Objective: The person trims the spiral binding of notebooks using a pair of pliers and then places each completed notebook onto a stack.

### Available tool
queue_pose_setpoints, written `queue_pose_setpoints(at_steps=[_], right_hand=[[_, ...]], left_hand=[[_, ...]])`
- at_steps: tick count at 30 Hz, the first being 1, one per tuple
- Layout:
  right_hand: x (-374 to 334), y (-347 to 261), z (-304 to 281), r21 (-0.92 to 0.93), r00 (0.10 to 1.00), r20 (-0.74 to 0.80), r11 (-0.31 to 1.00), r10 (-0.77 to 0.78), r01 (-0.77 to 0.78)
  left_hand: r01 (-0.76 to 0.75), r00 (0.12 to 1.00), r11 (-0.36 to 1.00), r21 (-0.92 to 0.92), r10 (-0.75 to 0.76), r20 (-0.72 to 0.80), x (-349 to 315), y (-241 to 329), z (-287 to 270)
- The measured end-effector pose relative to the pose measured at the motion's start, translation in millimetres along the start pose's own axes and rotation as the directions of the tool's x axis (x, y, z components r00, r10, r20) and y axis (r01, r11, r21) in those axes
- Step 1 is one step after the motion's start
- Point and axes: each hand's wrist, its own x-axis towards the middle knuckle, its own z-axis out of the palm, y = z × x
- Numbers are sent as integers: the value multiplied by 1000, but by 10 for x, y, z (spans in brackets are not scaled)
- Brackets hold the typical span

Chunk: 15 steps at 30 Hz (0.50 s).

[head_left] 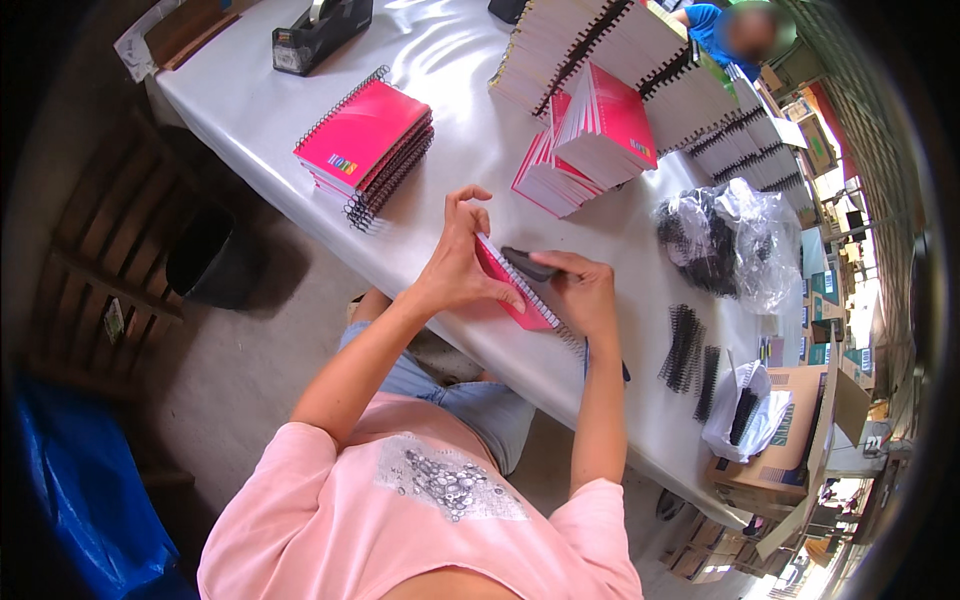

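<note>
At the near edge of the table, my left hand (462, 262) grips a small pink-covered notebook (535, 317), thumb on the cover and fingers behind. The notebook is tilted with its punched edge up, and a wire-like spiral coil (570, 335) sticks out past its near end. My right hand (588, 298) is closed round a dark grey handheld tool (527, 264), held against or just beside the punched edge. The tool's exact kind cannot be made out. Farther left lies a stack of pink spiral-bound notebooks (365, 135); unbound pink-covered books (600, 135) stand beyond my hands.
Loose black coils (682, 348) and a clear plastic bag of coils (715, 245) lie at right. Tall rows of bound books (565, 55) line the far side. A tape dispenser (320, 38) stands far left, a cardboard box (785, 415) near right. Someone in blue (705, 22) is beyond.
</note>
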Motion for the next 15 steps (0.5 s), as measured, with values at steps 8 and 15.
queue_pose_setpoints(at_steps=[8,15], right_hand=[[87,-83,98,-8,997,-50,998,55,-56],[194,-192,263,-157,977,-88,966,195,-207]], left_hand=[[36,999,996,-78,-33,33,-19,-151,18],[-73,997,996,54,71,35,11,-146,-2]])
